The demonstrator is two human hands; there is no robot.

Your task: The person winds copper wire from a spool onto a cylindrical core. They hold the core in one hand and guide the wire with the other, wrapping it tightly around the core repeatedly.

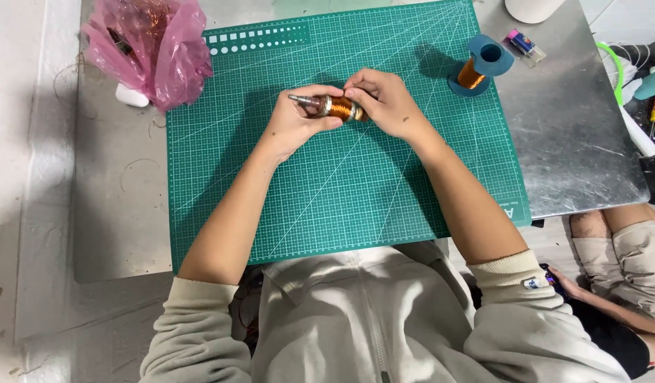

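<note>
My left hand (293,122) and my right hand (385,101) both grip one small motor rotor (332,106) above the green cutting mat (356,184). The rotor has a metal shaft pointing left and a copper wire winding around its middle. My left fingers wrap under the shaft end. My right fingertips pinch the winding's right end. Both sleeves are pushed up to the elbows.
A blue spool of copper wire (481,66) stands at the mat's far right corner. A pink plastic bag (152,44) holding copper wire lies at the far left. A small lighter (522,42) and hand tools (650,106) lie right. Another person's legs (618,248) are at the right.
</note>
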